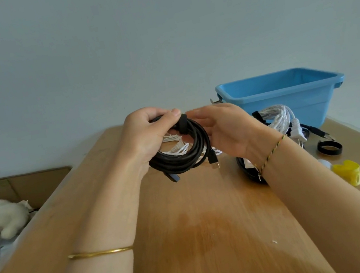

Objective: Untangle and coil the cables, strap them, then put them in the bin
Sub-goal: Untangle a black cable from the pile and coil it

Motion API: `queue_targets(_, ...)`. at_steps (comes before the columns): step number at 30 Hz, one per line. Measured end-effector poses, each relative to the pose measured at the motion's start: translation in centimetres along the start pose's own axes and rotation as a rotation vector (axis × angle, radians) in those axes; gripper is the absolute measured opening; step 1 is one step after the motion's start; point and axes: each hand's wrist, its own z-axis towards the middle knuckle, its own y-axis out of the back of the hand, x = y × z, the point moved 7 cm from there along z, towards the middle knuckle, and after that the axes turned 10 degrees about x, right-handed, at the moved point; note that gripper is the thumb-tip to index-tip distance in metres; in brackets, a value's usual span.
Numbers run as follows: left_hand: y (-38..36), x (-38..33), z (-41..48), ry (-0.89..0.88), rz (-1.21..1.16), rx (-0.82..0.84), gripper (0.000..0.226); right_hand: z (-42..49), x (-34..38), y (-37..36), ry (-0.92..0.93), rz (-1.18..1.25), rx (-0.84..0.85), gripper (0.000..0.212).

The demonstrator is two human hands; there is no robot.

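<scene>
I hold a coiled black cable (185, 157) above the wooden table (202, 228). My left hand (147, 134) grips the top of the coil, thumb pressed by a black strap (183, 125) wrapped round it. My right hand (226, 130) is beside the coil with its fingers relaxed, fingertips near the strap. Two plug ends hang from the coil's bottom. A blue bin (287, 95) stands at the back right. In front of it lies a white cable bundle (276, 117) with a black strap.
A loose black strap ring (329, 148) and a yellow object (348, 171) lie on the right side of the table. More black cable (249, 169) lies under my right wrist. A cardboard box (26, 185) with a white plush toy (3, 215) sits at the left.
</scene>
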Motion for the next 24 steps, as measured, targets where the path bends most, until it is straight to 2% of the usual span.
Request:
queue_targets(9, -0.9, -0.5, -0.1, -0.042, 0.038, 0.103, 0.013, -0.2, -1.3, 0.3, -0.156, 0.137, 0.094, 0.031)
queue_targets(14, -1.3, -1.1, -0.3, -0.070, 0.033, 0.150, 0.016, -0.4, -2.0, 0.2, -0.225, 0.207, 0.131, 0.024)
queue_targets(20, -1.5, -1.0, -0.4, -0.059, 0.038, 0.194, 0.017, -0.5, -2.2, 0.0, -0.252, 0.130, 0.151, 0.019)
queue_targets(24, -2.0, -1.3, -0.6, -0.067, 0.035, 0.251, 0.012, 0.0, -2.4, 0.4, -0.206, 0.031, 0.071, 0.015)
